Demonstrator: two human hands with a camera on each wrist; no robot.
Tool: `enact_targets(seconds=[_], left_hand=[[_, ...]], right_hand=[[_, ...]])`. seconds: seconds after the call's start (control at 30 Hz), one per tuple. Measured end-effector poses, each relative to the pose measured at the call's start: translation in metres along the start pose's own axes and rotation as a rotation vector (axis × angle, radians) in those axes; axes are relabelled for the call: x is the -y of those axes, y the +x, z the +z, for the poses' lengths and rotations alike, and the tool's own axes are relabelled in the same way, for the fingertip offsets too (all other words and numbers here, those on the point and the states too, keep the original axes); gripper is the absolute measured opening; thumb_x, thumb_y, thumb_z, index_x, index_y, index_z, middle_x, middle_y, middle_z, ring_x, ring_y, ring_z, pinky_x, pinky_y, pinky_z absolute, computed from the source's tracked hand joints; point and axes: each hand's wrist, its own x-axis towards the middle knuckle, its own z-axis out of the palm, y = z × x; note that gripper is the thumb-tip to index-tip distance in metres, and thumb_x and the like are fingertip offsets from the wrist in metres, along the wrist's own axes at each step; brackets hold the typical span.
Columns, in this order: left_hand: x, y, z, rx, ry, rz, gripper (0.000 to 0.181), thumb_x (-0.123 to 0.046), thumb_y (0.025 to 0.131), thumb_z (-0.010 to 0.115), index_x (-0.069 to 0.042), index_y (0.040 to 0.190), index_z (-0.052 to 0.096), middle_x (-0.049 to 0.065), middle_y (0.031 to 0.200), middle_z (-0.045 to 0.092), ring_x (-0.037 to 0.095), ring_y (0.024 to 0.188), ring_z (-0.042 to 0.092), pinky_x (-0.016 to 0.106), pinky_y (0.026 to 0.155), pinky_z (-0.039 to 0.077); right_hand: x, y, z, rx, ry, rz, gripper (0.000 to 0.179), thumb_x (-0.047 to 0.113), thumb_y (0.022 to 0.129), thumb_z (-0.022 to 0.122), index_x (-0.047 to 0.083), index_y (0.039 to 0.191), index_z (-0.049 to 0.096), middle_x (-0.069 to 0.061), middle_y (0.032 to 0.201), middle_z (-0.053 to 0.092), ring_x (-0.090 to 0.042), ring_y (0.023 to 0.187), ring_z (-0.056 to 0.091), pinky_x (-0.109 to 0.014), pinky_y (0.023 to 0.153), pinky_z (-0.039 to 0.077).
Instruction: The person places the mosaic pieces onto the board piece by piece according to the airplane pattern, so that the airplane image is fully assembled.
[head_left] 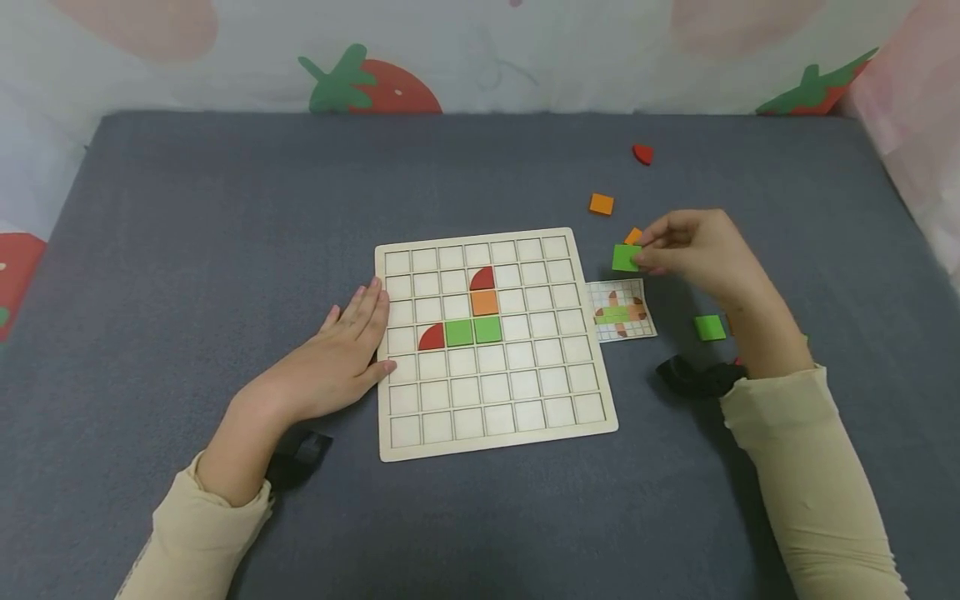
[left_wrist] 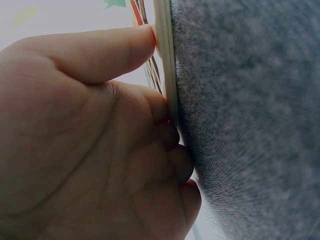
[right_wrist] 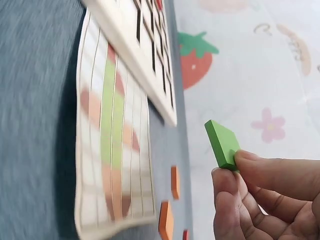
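Observation:
A green square tile [right_wrist: 222, 143] is pinched between the thumb and fingers of my right hand [head_left: 693, 250], raised beside the board's right edge. My left hand [head_left: 322, 362] lies with straight fingers against the left edge of the wooden grid board [head_left: 495, 425]; in the left wrist view its fingertips [left_wrist: 181, 162] touch that edge. Within the grid lie two red quarter-round tiles, the upper one [head_left: 482, 277] above an orange square [head_left: 483, 302], and two green squares [head_left: 472, 332] side by side. A printed pattern card [head_left: 621, 310] sticks out from the board's right side.
Past the right hand lie an orange square [head_left: 602, 204], a second orange tile [head_left: 633, 236] partly hidden, and a red quarter-round [head_left: 642, 154]. Another green square [head_left: 710, 327] lies near the right wrist, with more tiles partly covered by the forearm. A grey cloth [head_left: 225, 208] covers the table.

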Motion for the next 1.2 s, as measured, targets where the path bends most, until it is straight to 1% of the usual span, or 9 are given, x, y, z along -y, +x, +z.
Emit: enact_targets(seconds=[0.27, 0.4, 0.57, 0.67, 0.8, 0.87, 0.93, 1.1, 1.2], left_hand=[[-0.001, 0.002, 0.0, -0.003, 0.009, 0.004, 0.075, -0.03, 0.101, 0.044, 0.005, 0.148, -0.003, 0.018, 0.155, -0.013, 0.032, 0.142, -0.008, 0.053, 0.112, 0.005], [-0.002, 0.002, -0.001, -0.003, 0.015, 0.005, 0.074, -0.029, 0.101, 0.043, 0.005, 0.148, -0.003, 0.019, 0.155, -0.012, 0.033, 0.142, -0.008, 0.053, 0.112, 0.004], [-0.002, 0.004, -0.001, -0.002, 0.019, 0.006, 0.074, -0.029, 0.101, 0.043, 0.005, 0.148, -0.002, 0.019, 0.155, -0.012, 0.033, 0.142, -0.008, 0.053, 0.112, 0.004], [-0.002, 0.004, 0.0, -0.005, 0.02, 0.007, 0.074, -0.029, 0.101, 0.044, 0.005, 0.148, -0.002, 0.019, 0.155, -0.012, 0.033, 0.142, -0.007, 0.053, 0.112, 0.004], [-0.002, 0.004, 0.0, -0.008, 0.019, 0.009, 0.074, -0.029, 0.1, 0.044, 0.005, 0.148, -0.001, 0.019, 0.155, -0.011, 0.034, 0.142, -0.007, 0.053, 0.112, 0.004], [-0.002, 0.004, 0.0, -0.009, 0.018, 0.01, 0.074, -0.029, 0.1, 0.044, 0.006, 0.148, -0.001, 0.02, 0.155, -0.011, 0.034, 0.142, -0.007, 0.054, 0.112, 0.005], [-0.002, 0.004, 0.0, -0.008, 0.018, 0.01, 0.074, -0.029, 0.101, 0.044, 0.006, 0.148, -0.001, 0.02, 0.155, -0.011, 0.034, 0.142, -0.007, 0.054, 0.112, 0.005], [-0.002, 0.004, -0.001, -0.006, 0.023, 0.007, 0.074, -0.029, 0.101, 0.044, 0.006, 0.148, -0.002, 0.02, 0.155, -0.011, 0.034, 0.142, -0.007, 0.054, 0.112, 0.005], [-0.002, 0.003, -0.001, -0.006, 0.024, 0.005, 0.074, -0.028, 0.101, 0.044, 0.006, 0.148, -0.002, 0.02, 0.155, -0.011, 0.034, 0.142, -0.007, 0.054, 0.112, 0.005]], right_hand=[[0.013, -0.005, 0.016, 0.032, 0.007, -0.033, 0.017, 0.008, 0.085, 0.07, -0.004, 0.097, 0.066, -0.006, 0.082, 0.064, -0.015, 0.073, 0.06, -0.027, 0.069, 0.05], [0.017, -0.005, 0.025, 0.057, 0.009, -0.043, 0.014, 0.005, 0.084, 0.07, -0.004, 0.094, 0.067, -0.009, 0.083, 0.064, -0.02, 0.072, 0.06, -0.029, 0.065, 0.051], [0.02, -0.003, 0.035, 0.107, 0.007, -0.04, 0.013, 0.006, 0.084, 0.071, -0.003, 0.093, 0.068, -0.01, 0.081, 0.064, -0.027, 0.068, 0.06, -0.031, 0.059, 0.05], [0.023, -0.003, 0.04, 0.158, -0.004, -0.045, 0.015, 0.008, 0.084, 0.071, -0.003, 0.094, 0.068, -0.01, 0.081, 0.065, -0.023, 0.068, 0.061, -0.03, 0.058, 0.049], [0.026, -0.003, 0.049, 0.233, 0.033, -0.051, 0.017, 0.008, 0.084, 0.071, -0.004, 0.095, 0.067, -0.009, 0.081, 0.065, -0.018, 0.071, 0.064, -0.027, 0.062, 0.051], [0.027, -0.003, 0.054, 0.257, 0.054, -0.051, 0.016, 0.007, 0.083, 0.071, -0.004, 0.094, 0.067, -0.009, 0.081, 0.065, -0.017, 0.073, 0.065, -0.027, 0.065, 0.052], [0.029, -0.003, 0.059, 0.275, 0.049, -0.063, 0.014, 0.006, 0.083, 0.072, -0.003, 0.092, 0.068, -0.009, 0.081, 0.066, -0.018, 0.073, 0.064, -0.028, 0.067, 0.052], [0.032, 0.0, 0.072, 0.324, 0.021, -0.089, 0.01, 0.004, 0.081, 0.073, -0.002, 0.089, 0.069, -0.008, 0.077, 0.068, -0.018, 0.069, 0.064, -0.028, 0.066, 0.052], [0.035, 0.002, 0.077, 0.361, 0.022, -0.085, 0.009, 0.002, 0.08, 0.073, -0.002, 0.087, 0.068, -0.008, 0.074, 0.068, -0.018, 0.066, 0.065, -0.028, 0.063, 0.054]])
